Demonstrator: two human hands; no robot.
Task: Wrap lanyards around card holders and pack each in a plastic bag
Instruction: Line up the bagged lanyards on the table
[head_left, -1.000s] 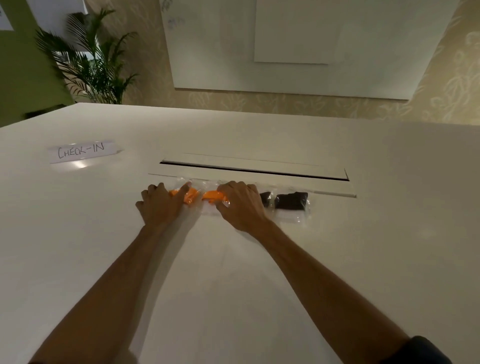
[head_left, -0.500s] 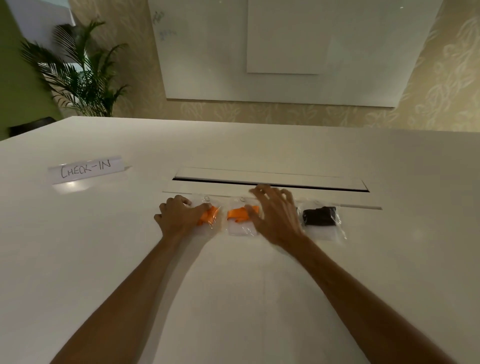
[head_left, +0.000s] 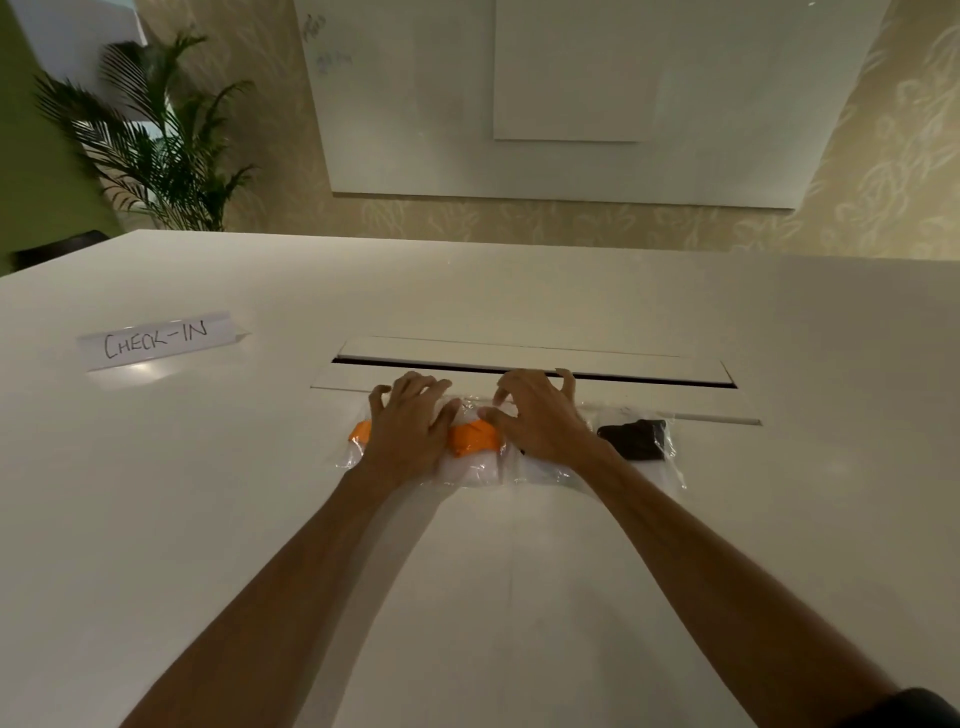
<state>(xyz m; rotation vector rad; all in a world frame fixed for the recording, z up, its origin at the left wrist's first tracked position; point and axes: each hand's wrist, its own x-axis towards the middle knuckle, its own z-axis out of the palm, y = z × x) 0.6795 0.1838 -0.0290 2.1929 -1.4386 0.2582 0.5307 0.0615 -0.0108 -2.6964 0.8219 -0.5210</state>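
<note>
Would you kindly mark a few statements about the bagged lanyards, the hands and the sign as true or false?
1. Both hands, left hand and right hand, rest on the clear plastic bags. True.
2. The black lanyard bundle lies left of the orange lanyard bundle. False: it lies to the right.
3. The white paper sign reads CHECK-IN. True.
4. The sign lies between the hands. False: it lies far to their left on the white table.

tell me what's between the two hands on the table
In the head view, an orange lanyard packed in a clear bag lies between the left hand and the right hand.
</note>
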